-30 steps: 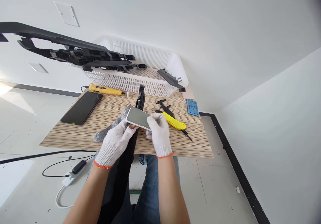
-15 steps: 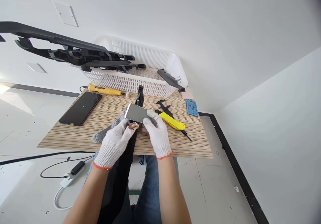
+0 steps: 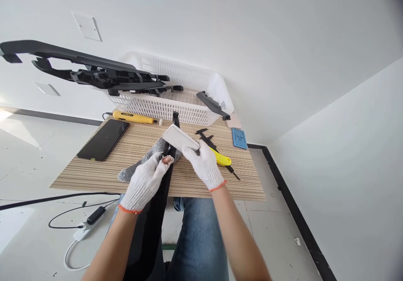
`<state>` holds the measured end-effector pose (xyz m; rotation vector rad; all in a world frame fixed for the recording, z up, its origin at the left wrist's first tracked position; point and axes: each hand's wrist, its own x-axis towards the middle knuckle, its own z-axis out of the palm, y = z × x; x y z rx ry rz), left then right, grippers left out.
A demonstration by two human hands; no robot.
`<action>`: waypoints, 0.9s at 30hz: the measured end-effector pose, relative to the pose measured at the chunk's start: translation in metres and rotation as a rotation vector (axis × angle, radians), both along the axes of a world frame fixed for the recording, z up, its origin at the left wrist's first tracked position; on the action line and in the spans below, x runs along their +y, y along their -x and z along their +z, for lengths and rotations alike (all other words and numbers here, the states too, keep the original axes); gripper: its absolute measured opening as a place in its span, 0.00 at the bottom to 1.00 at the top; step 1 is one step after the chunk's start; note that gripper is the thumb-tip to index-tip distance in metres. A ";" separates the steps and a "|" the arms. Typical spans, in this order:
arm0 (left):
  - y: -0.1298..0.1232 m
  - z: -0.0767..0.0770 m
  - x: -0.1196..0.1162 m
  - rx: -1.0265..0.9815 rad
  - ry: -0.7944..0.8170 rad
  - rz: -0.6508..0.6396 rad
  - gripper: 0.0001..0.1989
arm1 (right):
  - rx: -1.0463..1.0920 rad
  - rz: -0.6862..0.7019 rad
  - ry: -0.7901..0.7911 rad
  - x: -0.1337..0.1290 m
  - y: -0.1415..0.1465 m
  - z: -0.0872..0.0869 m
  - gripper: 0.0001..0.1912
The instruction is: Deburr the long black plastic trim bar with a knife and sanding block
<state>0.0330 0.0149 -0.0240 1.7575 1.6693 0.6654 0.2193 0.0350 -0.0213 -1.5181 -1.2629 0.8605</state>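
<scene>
My left hand (image 3: 147, 178), in a white knit glove with the thumb tip bare, is closed around a long black plastic trim piece (image 3: 157, 216). The trim runs from my lap up over the table's front edge, and its narrow end points toward the basket. In my right hand (image 3: 203, 163), also gloved, is a flat rectangular block (image 3: 180, 137), pale white on the side facing me. It is held tilted just above the trim. A grey cloth (image 3: 132, 170) lies under the trim on the table.
A white basket (image 3: 189, 111) with several black trim pieces (image 3: 107, 73) stands at the back. On the striped table (image 3: 201, 188) are a yellow corded tool (image 3: 134, 117), a black phone (image 3: 103, 140), black calipers (image 3: 204, 136), a yellow cutter (image 3: 223, 159) and a blue card-like piece (image 3: 239, 138).
My right hand has turned the block, so its white side shows instead of the grey face. The hand has moved slightly right. My left hand keeps its hold on the trim.
</scene>
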 end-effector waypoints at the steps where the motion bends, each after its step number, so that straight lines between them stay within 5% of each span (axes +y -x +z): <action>1: 0.000 0.000 0.000 0.008 0.002 0.006 0.22 | 0.036 0.050 0.029 0.009 -0.005 0.000 0.16; 9: -0.002 0.001 0.001 0.045 0.042 0.007 0.23 | 0.465 0.134 0.182 0.050 -0.006 -0.015 0.20; 20: -0.005 0.011 0.007 0.063 0.120 -0.038 0.25 | 0.601 0.001 0.087 0.072 0.008 -0.026 0.18; 27: -0.003 0.010 0.010 0.019 0.113 -0.010 0.24 | 0.511 -0.075 0.066 0.070 0.009 -0.025 0.17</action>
